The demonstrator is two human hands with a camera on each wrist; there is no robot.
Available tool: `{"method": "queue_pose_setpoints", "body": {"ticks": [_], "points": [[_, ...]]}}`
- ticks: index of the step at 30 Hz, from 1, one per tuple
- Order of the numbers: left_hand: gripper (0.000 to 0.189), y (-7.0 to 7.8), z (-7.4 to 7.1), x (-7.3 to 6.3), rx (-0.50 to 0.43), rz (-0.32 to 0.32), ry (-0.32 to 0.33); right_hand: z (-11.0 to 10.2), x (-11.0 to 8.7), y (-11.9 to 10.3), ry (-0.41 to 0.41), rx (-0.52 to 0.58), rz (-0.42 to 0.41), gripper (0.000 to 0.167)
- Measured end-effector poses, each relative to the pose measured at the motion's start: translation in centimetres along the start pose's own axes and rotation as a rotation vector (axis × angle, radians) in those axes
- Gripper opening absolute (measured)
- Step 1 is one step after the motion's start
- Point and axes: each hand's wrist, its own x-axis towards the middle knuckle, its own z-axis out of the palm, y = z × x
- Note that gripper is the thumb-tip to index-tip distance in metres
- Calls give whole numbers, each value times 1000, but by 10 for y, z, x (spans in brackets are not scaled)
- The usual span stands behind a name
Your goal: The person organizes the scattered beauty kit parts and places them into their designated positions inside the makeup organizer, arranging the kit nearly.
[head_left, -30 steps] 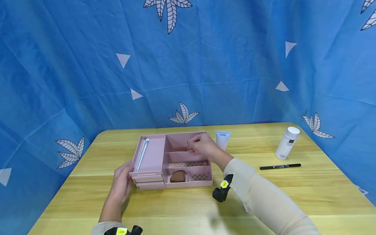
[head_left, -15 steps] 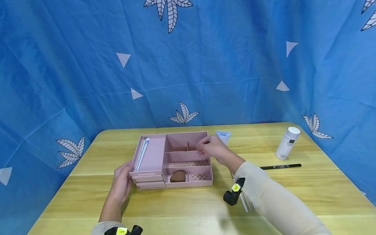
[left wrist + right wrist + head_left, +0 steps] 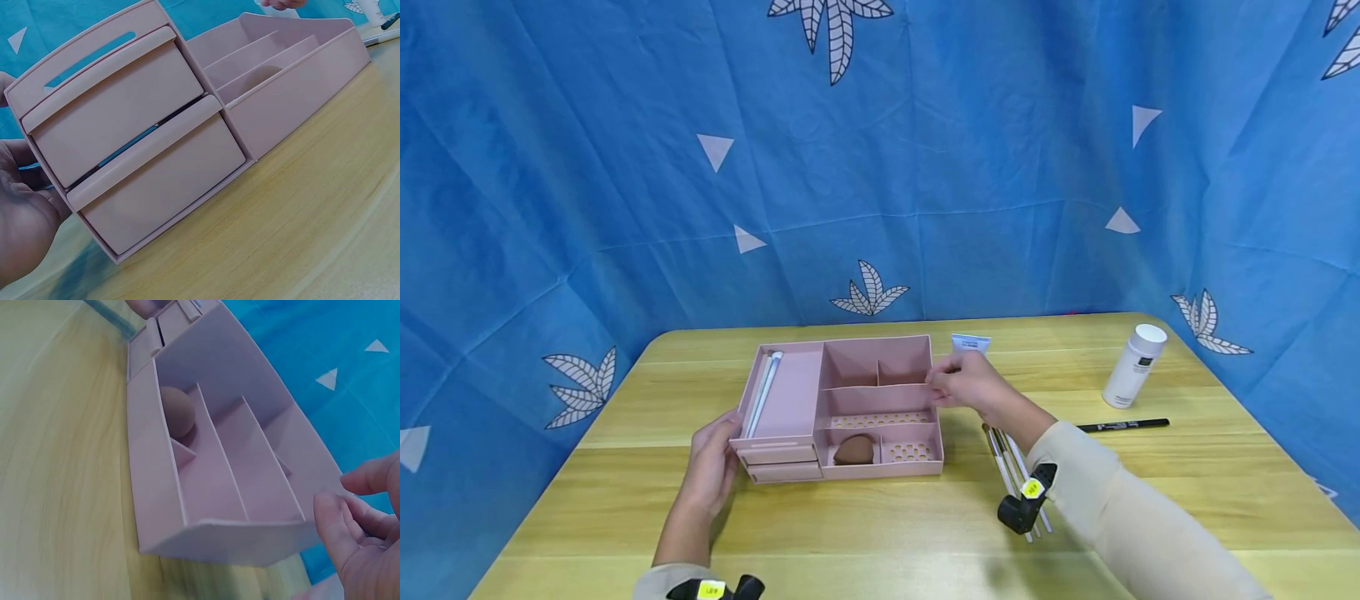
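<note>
A pink makeup organizer (image 3: pixel 786 383) stands on the table, with drawers at the left and open compartments at the right. My left hand (image 3: pixel 710 462) holds its left side; in the left wrist view, curled fingers (image 3: pixel 28 159) show beside the drawers. Close to the right wall's rim is my right hand (image 3: pixel 970 386), its fingers loosely bent and nothing seen between them. Contact with the rim is unclear. A brown makeup sponge (image 3: pixel 854 450) lies in a front compartment. Two light-handled makeup brushes (image 3: pixel 763 393) lie on the organizer's left top.
Several makeup brushes (image 3: pixel 1000 462) lie on the table, partly under the right forearm. A white tube (image 3: pixel 972 342) stands behind the right hand, mostly hidden. Further right are a white bottle (image 3: pixel 1131 371) and a black pen-like stick (image 3: pixel 1126 425). A blue curtain (image 3: pixel 880 167) hangs behind.
My right hand has moved right, from over the back compartment to outside the organizer's right wall. More of the table brushes show now. The left hand has stayed in place.
</note>
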Motion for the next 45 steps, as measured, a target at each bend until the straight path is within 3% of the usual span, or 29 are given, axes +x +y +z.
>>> {"method": "queue_pose_setpoints", "body": {"ticks": [9, 21, 32, 45], "points": [[47, 0, 0, -1, 0, -5, -4, -19, -12, 12, 7, -12, -6, 21], [47, 2, 0, 0, 14, -28, -4, -47, -32, 34, 23, -74, 84, 28], [48, 0, 0, -1, 19, -22, -6, -67, -47, 62, 77, -175, 145, 23], [48, 2, 1, 0, 39, -46, 7, -75, -54, 80, 89, -263, 172, 16]]}}
